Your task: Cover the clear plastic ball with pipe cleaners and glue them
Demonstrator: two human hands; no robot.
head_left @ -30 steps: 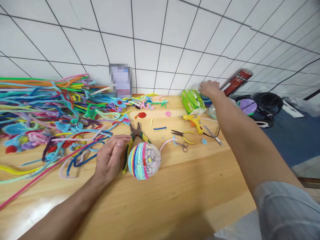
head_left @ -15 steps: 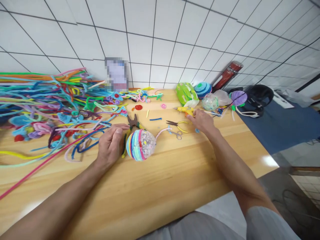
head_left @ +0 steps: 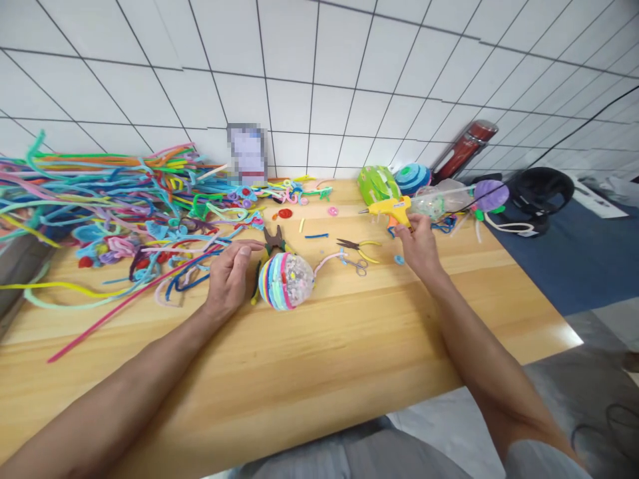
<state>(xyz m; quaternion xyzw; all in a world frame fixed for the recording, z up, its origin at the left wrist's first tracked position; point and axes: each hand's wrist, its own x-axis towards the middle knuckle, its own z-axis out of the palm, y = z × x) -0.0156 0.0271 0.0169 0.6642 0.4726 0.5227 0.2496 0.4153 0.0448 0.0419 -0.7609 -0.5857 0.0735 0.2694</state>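
The single head-worn camera looked forward and down from close above the near side of the table (head_left: 349, 352), with wall (head_left: 339, 66) across the frame's top.

This looks like a small handicraft workspace; whether it sits in a home or a workshop cannot be told. A wooden counter (head_left: 349, 359) spans the lower part of the frame, below a white tiled wall (head_left: 289, 100). Fuzzy craft stems (head_left: 124, 193) lie heaped at the left, with pliers (head_left: 355, 245) and scissors (head_left: 353, 263) near the middle and a yellow glue gun (head_left: 397, 211) right of centre. A red flask (head_left: 462, 153) at the upper right adds an everyday touch.
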